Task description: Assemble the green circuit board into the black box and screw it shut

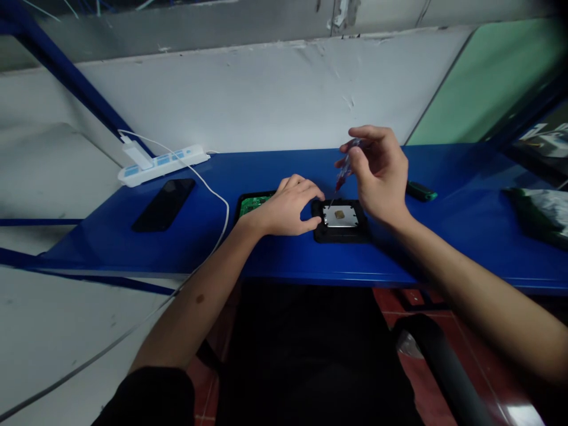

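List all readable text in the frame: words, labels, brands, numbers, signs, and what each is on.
None readable.
Metal plate: no lettering can be made out, nor on its brownish patch.
Green circuit board: partly covered by the left hand; any markings too small.
Screwdriver: blurred.
Power strip: nothing legible.
Dark phone: no text visible.
Bag at right: too blurred to read.
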{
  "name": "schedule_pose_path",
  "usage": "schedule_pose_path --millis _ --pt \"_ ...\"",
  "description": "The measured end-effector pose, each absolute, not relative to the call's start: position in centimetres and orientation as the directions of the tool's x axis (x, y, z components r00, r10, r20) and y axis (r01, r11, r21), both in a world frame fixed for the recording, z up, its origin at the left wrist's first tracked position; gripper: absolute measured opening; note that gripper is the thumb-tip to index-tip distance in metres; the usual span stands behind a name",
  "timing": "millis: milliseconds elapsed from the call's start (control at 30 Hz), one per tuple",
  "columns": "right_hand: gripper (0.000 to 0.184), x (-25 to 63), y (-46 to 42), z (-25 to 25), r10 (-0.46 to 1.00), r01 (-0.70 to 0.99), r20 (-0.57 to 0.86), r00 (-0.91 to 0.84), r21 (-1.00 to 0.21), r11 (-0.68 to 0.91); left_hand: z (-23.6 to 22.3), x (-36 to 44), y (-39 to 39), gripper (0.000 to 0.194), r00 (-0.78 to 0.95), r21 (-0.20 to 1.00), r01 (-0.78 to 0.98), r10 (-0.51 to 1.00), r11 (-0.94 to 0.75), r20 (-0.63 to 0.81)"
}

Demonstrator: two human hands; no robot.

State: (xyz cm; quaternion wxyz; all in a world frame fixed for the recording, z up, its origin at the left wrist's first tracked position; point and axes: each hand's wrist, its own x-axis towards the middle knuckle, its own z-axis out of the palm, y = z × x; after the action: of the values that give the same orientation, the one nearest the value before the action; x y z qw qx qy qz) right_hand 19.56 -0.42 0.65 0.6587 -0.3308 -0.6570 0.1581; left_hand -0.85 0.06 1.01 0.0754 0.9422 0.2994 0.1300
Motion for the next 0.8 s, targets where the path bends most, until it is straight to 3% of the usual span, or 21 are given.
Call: schedule_pose_path --millis 800 --pt "0.026 19.33 -0.72 0.35 0.649 0.247 0.761 0.015 -0.632 0.735 1.27 -0.51 -0.10 0.038 0.783 0.201 0.562 0.594 -0.803 0.185"
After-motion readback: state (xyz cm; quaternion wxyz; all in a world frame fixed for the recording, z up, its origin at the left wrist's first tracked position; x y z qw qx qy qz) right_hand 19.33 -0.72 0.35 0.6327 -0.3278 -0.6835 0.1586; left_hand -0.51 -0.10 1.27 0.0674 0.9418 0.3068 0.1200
